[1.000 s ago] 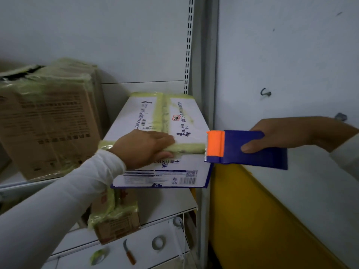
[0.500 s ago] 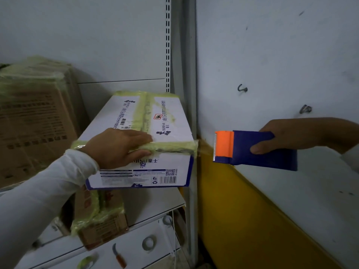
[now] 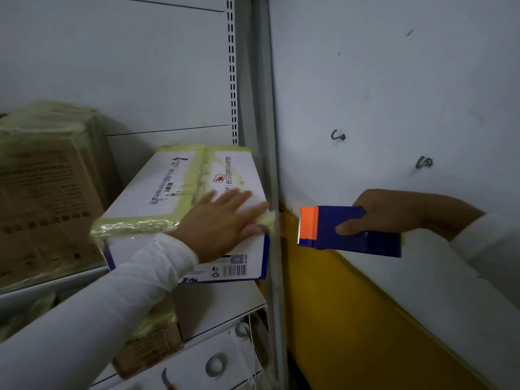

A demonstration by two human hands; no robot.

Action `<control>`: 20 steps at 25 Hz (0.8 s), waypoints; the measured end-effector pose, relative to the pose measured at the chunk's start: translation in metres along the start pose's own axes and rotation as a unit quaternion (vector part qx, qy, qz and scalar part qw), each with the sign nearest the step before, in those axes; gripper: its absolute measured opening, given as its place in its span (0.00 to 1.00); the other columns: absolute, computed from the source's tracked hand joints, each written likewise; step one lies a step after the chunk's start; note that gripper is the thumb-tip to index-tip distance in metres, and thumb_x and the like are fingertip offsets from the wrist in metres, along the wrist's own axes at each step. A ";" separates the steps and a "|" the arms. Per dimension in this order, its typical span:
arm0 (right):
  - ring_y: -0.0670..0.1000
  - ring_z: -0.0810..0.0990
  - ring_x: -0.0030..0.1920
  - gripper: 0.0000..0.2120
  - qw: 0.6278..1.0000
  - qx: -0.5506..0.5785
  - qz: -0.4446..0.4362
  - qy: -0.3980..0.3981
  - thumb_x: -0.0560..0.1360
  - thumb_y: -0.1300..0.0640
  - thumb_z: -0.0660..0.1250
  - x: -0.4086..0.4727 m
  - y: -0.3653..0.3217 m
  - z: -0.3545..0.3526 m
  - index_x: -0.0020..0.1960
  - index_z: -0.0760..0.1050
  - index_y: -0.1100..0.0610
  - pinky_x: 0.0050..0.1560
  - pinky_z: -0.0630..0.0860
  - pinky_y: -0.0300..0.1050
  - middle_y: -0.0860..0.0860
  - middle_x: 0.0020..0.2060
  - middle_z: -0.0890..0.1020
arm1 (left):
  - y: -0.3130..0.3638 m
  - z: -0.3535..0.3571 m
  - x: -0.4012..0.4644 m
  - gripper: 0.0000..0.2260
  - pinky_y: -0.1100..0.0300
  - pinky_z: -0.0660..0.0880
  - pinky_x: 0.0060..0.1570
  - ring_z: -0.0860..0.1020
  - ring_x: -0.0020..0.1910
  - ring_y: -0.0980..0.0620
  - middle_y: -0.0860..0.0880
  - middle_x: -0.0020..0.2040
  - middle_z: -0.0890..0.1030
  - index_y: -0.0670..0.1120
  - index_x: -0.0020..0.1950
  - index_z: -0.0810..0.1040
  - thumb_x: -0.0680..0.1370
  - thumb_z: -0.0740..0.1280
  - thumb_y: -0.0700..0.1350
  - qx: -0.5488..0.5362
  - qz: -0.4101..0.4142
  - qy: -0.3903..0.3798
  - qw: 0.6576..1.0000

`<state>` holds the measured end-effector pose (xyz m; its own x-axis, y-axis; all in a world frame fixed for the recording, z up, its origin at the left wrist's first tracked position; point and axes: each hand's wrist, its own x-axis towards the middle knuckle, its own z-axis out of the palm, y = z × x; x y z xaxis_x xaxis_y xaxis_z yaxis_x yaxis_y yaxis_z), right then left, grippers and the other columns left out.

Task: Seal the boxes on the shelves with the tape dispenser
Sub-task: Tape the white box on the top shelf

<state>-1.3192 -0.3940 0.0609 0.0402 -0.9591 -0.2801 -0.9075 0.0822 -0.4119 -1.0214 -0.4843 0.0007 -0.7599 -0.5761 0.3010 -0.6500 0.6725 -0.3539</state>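
Note:
A white box [image 3: 168, 190] with blue print lies on the upper shelf, yellowish tape along its top seam and front edge. My left hand [image 3: 222, 220] lies flat on the box's near right corner, fingers straight, pressing the tape down. My right hand [image 3: 394, 212] grips a blue tape dispenser [image 3: 349, 230] with an orange blade end, held to the right of the shelf post. A clear strip of tape [image 3: 284, 223] stretches from the box corner to the dispenser's blade.
A brown box [image 3: 45, 192] wrapped in tape stands at the left on the same shelf. A grey upright post [image 3: 264, 136] separates shelf and wall. Lower shelves hold a taped brown box [image 3: 149, 342], a tape roll [image 3: 215, 365] and a knife [image 3: 166, 381]. Hooks [image 3: 337, 135] dot the wall.
My left hand has slid right along the front edge tape to the box's corner and flattened out. The dispenser stays off to the right with tape drawn out.

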 end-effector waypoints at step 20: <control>0.44 0.76 0.32 0.18 0.997 -0.066 0.033 -0.009 0.74 0.40 0.69 0.037 -0.026 0.020 0.38 0.69 0.52 0.26 0.68 0.32 0.47 0.33 0.77 | 0.007 0.010 0.020 0.30 0.50 0.76 0.52 0.70 0.66 0.48 0.49 0.71 0.66 0.48 0.74 0.57 0.78 0.52 0.64 0.004 0.107 -0.051 0.993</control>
<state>-1.2862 -0.4264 0.0437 -0.0148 -0.9480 -0.3178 -0.9555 0.1070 -0.2749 -1.0417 -0.4954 -0.0044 -0.8763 -0.4648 0.1266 -0.4731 0.7810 -0.4077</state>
